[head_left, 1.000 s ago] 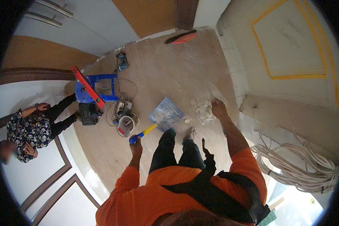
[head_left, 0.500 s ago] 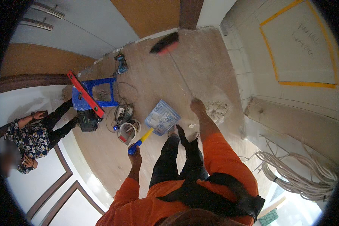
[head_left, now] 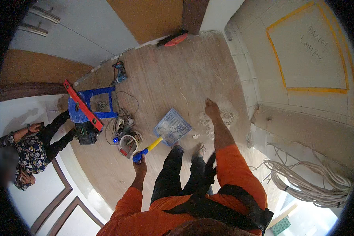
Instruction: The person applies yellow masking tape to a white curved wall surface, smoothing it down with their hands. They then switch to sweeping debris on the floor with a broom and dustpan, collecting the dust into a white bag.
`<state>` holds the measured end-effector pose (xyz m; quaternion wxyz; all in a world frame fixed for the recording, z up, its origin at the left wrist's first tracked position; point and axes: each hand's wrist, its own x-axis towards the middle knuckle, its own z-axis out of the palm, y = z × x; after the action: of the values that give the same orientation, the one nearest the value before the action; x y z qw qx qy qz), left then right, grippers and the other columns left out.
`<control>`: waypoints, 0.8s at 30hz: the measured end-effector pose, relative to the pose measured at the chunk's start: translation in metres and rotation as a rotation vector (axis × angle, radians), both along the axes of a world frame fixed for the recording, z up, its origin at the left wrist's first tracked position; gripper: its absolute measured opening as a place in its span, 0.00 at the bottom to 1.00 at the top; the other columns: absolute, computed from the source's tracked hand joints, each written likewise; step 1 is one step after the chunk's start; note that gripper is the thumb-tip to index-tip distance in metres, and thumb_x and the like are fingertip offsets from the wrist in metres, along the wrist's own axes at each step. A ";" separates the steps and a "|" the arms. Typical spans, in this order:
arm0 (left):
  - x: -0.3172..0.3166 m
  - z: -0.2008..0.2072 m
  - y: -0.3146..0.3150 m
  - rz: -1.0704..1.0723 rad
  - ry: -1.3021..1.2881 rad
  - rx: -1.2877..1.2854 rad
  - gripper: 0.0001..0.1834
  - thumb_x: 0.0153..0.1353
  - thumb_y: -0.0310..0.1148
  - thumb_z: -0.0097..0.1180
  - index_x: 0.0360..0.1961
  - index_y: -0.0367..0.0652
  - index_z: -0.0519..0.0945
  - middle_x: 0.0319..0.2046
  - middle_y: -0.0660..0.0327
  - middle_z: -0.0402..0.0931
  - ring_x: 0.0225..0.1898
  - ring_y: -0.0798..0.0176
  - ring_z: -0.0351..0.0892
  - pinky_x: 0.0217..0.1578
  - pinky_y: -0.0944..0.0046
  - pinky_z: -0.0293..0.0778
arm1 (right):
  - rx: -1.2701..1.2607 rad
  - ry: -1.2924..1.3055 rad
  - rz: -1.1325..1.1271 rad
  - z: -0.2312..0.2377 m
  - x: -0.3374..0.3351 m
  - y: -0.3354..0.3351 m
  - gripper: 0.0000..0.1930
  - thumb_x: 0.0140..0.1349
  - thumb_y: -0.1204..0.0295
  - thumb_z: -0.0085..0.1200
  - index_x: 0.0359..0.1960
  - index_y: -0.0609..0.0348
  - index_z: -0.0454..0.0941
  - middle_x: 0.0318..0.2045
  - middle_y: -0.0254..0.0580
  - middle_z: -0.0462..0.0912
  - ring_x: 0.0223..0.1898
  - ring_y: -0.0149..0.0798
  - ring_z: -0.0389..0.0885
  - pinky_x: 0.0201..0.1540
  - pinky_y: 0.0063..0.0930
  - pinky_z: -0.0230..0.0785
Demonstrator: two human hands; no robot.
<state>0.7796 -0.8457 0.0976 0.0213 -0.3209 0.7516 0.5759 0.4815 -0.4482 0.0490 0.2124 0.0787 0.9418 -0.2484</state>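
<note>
My left hand (head_left: 140,167) is closed around the blue end of a dustpan's yellow handle. The blue dustpan (head_left: 172,126), dusty white inside, is low over the floor ahead of my feet; whether it touches cannot be told. My right hand (head_left: 212,109) reaches forward, closed on a broom's stick, which is almost too thin to make out. Against the base of the far wall is the broom's head (head_left: 176,40), red with black bristles. A heap of pale rubble and dust (head_left: 229,116) lies beside and partly behind my right hand.
At left, a red spirit level (head_left: 82,105) lies across a blue stool (head_left: 92,93), beside a black case (head_left: 85,133). A bucket (head_left: 130,142), corded power tool (head_left: 124,125) and drill (head_left: 120,72) stand nearby. A person (head_left: 31,147) is far left; coiled cable (head_left: 303,181) at right.
The broom's head has moved away to the far wall's base and turned. My right hand has shifted slightly right. The dustpan sits slightly lower and further right in view; my right foot has moved.
</note>
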 end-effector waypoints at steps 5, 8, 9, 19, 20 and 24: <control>-0.004 -0.004 0.004 -0.108 -0.082 -0.092 0.16 0.62 0.29 0.56 0.50 0.37 0.69 0.46 0.59 0.71 0.48 0.62 0.71 0.54 0.63 0.65 | 0.226 0.177 0.244 -0.099 0.104 0.032 0.10 0.57 0.71 0.47 0.35 0.62 0.78 0.36 0.50 0.81 0.37 0.53 0.80 0.41 0.48 0.72; 0.005 -0.016 0.009 0.051 0.067 0.106 0.16 0.62 0.28 0.56 0.50 0.37 0.69 0.46 0.59 0.71 0.49 0.62 0.70 0.54 0.63 0.65 | 0.027 0.016 -0.051 0.042 0.192 0.031 0.16 0.66 0.66 0.42 0.48 0.63 0.75 0.42 0.59 0.80 0.44 0.58 0.79 0.47 0.47 0.72; 0.006 -0.021 0.013 0.132 0.132 0.233 0.16 0.62 0.28 0.56 0.50 0.38 0.69 0.46 0.59 0.71 0.49 0.63 0.70 0.54 0.63 0.65 | -0.017 -0.027 -0.173 0.071 0.209 0.034 0.17 0.67 0.65 0.41 0.50 0.63 0.74 0.44 0.59 0.79 0.45 0.59 0.77 0.48 0.48 0.71; -0.025 0.000 0.019 -0.121 -0.117 -0.114 0.16 0.62 0.29 0.56 0.49 0.37 0.69 0.45 0.59 0.71 0.47 0.64 0.70 0.51 0.65 0.66 | -0.154 0.007 -0.272 -0.055 -0.011 0.084 0.17 0.63 0.68 0.42 0.48 0.66 0.74 0.39 0.56 0.81 0.39 0.57 0.81 0.41 0.46 0.74; -0.022 0.003 0.022 -0.124 -0.092 -0.148 0.16 0.62 0.29 0.56 0.49 0.37 0.69 0.44 0.59 0.71 0.46 0.64 0.70 0.51 0.65 0.66 | 0.065 0.045 0.041 -0.064 0.013 0.104 0.17 0.64 0.68 0.42 0.47 0.67 0.74 0.40 0.56 0.81 0.39 0.56 0.81 0.42 0.43 0.74; 0.006 -0.012 0.065 -0.001 -0.077 -0.265 0.16 0.62 0.29 0.56 0.49 0.36 0.69 0.44 0.58 0.71 0.46 0.64 0.70 0.50 0.64 0.67 | 0.147 0.100 0.051 -0.012 0.127 0.139 0.18 0.67 0.65 0.39 0.50 0.66 0.73 0.44 0.59 0.79 0.46 0.58 0.77 0.49 0.45 0.70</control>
<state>0.7860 -0.7805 0.0853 0.0080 -0.3424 0.8199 0.4588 0.6089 -0.3093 0.0365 0.1650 0.0578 0.9686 -0.1770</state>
